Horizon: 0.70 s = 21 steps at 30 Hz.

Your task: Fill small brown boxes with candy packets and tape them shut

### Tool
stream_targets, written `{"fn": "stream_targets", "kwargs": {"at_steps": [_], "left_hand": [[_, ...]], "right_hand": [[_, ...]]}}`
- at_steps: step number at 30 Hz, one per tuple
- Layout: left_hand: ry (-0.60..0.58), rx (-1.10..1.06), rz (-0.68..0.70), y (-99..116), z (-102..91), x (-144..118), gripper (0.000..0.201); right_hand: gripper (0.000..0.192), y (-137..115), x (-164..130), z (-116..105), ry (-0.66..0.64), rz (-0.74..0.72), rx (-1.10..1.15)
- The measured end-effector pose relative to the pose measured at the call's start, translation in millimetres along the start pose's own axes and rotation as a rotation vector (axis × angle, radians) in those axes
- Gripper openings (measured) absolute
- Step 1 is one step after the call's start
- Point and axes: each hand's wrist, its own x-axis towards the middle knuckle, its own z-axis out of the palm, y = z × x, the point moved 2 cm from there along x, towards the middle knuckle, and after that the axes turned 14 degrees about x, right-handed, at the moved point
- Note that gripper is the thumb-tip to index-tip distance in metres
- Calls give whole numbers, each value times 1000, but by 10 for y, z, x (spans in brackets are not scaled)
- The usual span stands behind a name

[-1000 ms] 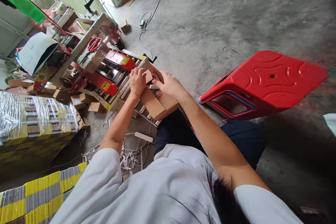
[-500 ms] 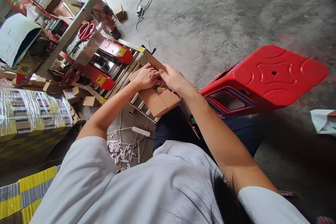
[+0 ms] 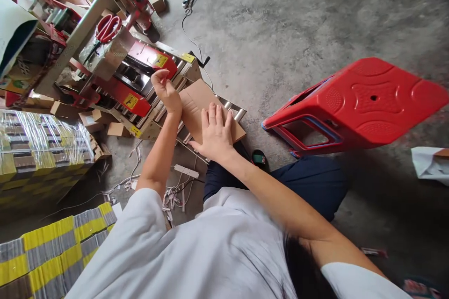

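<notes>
A small cardboard box [image 3: 199, 98] lies on the roller conveyor [image 3: 229, 106] in front of me, its top flaps folded down. My right hand [image 3: 218, 133] rests flat across its near part, fingers stretched out and slightly spread. At the box's left edge, my left hand [image 3: 167, 94] is raised with loosely curled fingers and nothing visible in them. Whether its palm edge touches the cardboard I cannot tell. The box's contents are hidden under the flaps.
Left of the box stands a red taping machine [image 3: 131, 100] with yellow warning labels. Red-handled scissors [image 3: 108, 28] lie on top of it. A red plastic stool [image 3: 372, 98] stands to the right. Cables and a power strip [image 3: 186, 171] lie on the floor.
The box's flaps have gone from partly raised, with colourful contents showing, to closed. My right hand has flattened onto the top; my left hand has moved left off the flaps.
</notes>
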Motion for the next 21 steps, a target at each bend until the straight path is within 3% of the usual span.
{"fn": "stream_targets", "kwargs": {"at_steps": [2, 6, 8, 11, 15, 18, 21], "left_hand": [[-185, 15, 87, 241, -138, -250, 40], [-816, -63, 396, 763, -472, -1047, 74], [-948, -8, 581, 931, -586, -1351, 98], [-964, 186, 721, 1016, -597, -1536, 111], [-928, 337, 738, 862, -520, -1408, 94], [-894, 410, 703, 534, -494, -1084, 86], [-850, 512, 581, 32, -474, -531, 83]], "right_hand": [[105, 89, 7, -51, -20, -12, 67], [85, 398, 14, -298, 16, -39, 513], [78, 575, -10, -411, 107, 22, 795], [68, 825, -61, -538, 265, 173, 1080], [53, 1168, -168, -750, 469, 238, 1192], [51, 1487, -371, -891, 598, 317, 1292], [55, 1809, -730, -900, 709, 435, 1332]]}}
